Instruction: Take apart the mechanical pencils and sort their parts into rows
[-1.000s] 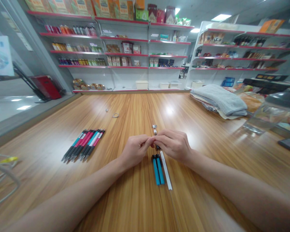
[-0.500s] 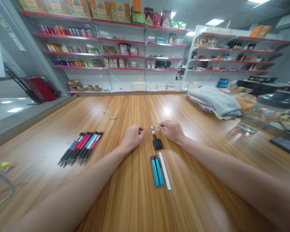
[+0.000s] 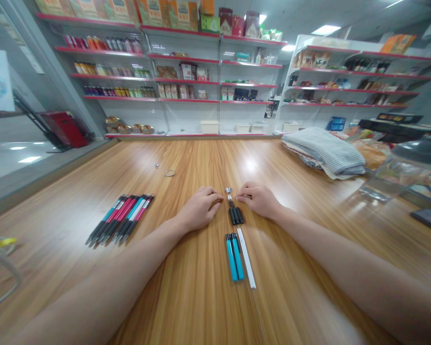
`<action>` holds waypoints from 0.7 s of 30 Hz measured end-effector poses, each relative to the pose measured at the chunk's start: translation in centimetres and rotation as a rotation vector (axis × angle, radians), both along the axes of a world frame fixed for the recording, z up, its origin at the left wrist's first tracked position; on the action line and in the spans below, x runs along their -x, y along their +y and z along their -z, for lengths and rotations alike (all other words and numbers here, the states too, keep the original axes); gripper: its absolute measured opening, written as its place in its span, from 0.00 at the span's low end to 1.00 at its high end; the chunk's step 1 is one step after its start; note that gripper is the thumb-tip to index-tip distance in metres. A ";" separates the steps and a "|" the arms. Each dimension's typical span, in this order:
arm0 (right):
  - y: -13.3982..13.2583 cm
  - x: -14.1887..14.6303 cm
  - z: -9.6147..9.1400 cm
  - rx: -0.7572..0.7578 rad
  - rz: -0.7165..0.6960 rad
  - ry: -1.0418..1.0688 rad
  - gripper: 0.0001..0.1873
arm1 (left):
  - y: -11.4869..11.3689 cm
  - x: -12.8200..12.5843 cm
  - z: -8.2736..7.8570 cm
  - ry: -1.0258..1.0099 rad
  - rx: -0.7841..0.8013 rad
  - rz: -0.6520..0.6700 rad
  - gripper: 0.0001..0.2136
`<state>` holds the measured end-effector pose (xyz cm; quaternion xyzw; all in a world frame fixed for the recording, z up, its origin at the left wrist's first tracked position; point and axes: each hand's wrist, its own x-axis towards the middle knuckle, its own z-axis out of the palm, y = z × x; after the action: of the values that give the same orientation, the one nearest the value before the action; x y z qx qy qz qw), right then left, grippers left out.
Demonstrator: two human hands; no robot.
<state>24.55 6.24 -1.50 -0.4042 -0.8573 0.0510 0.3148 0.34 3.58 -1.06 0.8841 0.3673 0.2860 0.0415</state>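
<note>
My left hand (image 3: 202,209) rests on the table just left of a column of pen parts, its fingers stretched toward them and the thumb apart. On the other side, my right hand (image 3: 259,199) lies with loosely bent fingers, near the small parts and holding nothing I can see. Between the hands are silver pen tips (image 3: 229,190), with tiny pieces, perhaps springs, below them. Nearer me come black grips (image 3: 236,216), blue pen barrels (image 3: 234,257) with black ends, and thin white refills (image 3: 246,258). Neither hand visibly grips any of these.
Several assembled pens (image 3: 120,219), pink, blue and white, lie in a row at the left. A small ring (image 3: 170,173) sits farther back. Folded cloth (image 3: 323,151), a clear jug (image 3: 390,172) and a phone (image 3: 429,221) occupy the right. A cable (image 3: 7,268) is at the left edge.
My left hand has moved right, closer to the small parts, and its fingers have uncurled. My right hand has shifted slightly toward me. The view has turned a little; the pen parts look unmoved.
</note>
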 end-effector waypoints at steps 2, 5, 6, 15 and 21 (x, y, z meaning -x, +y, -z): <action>-0.1 0.0 0.0 0.004 0.000 0.000 0.07 | 0.0 0.0 0.0 0.013 -0.007 0.011 0.11; -0.3 0.1 -0.1 0.004 0.012 0.001 0.07 | 0.0 0.1 -0.1 0.022 -0.013 0.023 0.11; -0.4 0.1 -0.2 0.002 0.017 0.000 0.07 | 0.0 0.1 0.0 0.023 -0.014 0.029 0.11; -1.1 0.6 -0.7 -0.016 0.030 -0.030 0.07 | -0.3 -0.1 -0.2 -0.004 -0.015 0.082 0.11; -1.1 0.8 -0.6 -0.015 0.021 -0.043 0.08 | -0.4 -0.1 -0.3 0.010 -0.004 0.089 0.12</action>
<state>23.77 5.11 -0.86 -0.4117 -0.8600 0.0325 0.2998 0.40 3.17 -0.80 0.9011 0.3271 0.2802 0.0506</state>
